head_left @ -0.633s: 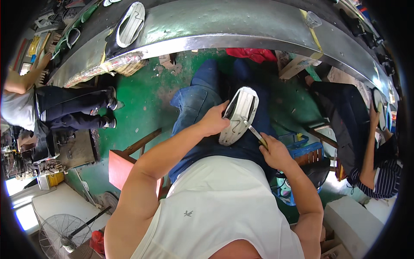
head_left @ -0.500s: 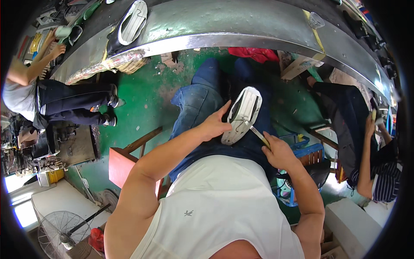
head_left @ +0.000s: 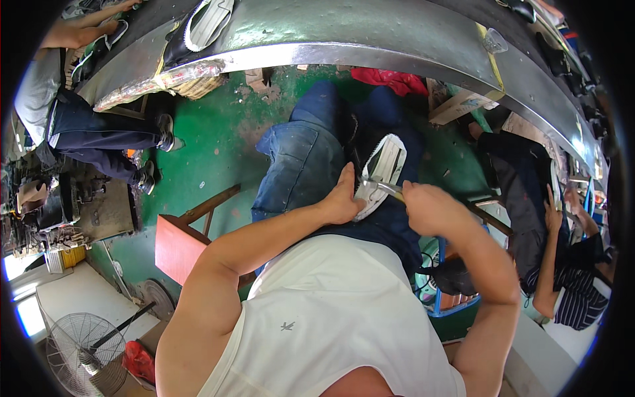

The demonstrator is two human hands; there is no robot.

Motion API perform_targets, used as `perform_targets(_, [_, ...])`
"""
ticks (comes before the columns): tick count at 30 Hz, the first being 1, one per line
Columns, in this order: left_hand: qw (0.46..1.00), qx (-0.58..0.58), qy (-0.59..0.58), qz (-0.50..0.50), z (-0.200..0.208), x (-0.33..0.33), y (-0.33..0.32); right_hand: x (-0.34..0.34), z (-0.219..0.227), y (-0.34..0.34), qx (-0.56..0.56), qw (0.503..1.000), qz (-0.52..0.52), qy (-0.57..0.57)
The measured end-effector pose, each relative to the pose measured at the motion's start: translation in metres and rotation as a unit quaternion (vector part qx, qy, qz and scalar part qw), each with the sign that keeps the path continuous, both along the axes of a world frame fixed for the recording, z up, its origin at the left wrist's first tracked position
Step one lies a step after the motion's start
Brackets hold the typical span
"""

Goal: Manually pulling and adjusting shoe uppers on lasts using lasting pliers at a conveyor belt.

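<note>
A dark shoe upper on its last lies bottom up across my thighs, its white sole [head_left: 385, 162] facing me and tilted to the right. My left hand [head_left: 342, 198] grips its near left side, the thumb along the edge and the other fingers partly hidden. In my right hand [head_left: 426, 206] is a hand tool with a metal shaft [head_left: 382, 185] and a yellowish handle, the fingers closed around it. The tool's metal end rests on or just over the middle of the sole; its exact shape is too small to tell.
A metal-edged bench [head_left: 357, 33] runs across in front, with another dark shoe with a white sole [head_left: 209, 25] on it. Co-workers sit or stand left and right. A pink-seated chair [head_left: 182, 248], a standing fan [head_left: 86, 354] and a blue-framed stool [head_left: 456, 301] are nearby.
My right hand has moved up beside the sole, elbow swung outward, and the tool now lies flatter across it. The left hand has shifted slightly right along the shoe's edge.
</note>
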State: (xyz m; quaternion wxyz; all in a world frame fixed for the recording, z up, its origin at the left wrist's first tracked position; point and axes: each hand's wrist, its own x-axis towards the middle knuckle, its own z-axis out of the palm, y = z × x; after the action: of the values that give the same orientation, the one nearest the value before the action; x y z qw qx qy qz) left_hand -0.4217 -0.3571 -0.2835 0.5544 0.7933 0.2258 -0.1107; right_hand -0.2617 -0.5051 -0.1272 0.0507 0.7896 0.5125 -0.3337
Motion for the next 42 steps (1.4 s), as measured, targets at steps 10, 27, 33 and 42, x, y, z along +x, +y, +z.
perform_targets(10, [0.778,-0.506,-0.006,0.372,0.016,0.022,0.013,0.013,-0.055,0.014,0.026,0.995,-0.003,0.101])
perform_targets(27, [0.941,0.075,-0.122,0.306,-0.027,0.025,0.006,0.006,-0.084,0.008,0.271,0.96,-0.003,-0.071])
perform_targets(33, [0.963,0.199,-0.131,0.125,-0.011,0.02,0.009,0.017,-0.117,-0.017,0.225,0.962,-0.155,-0.007])
perform_targets(42, [0.982,0.17,-0.063,-0.045,0.003,0.026,0.037,0.058,-0.051,0.008,0.117,0.963,-0.182,0.158])
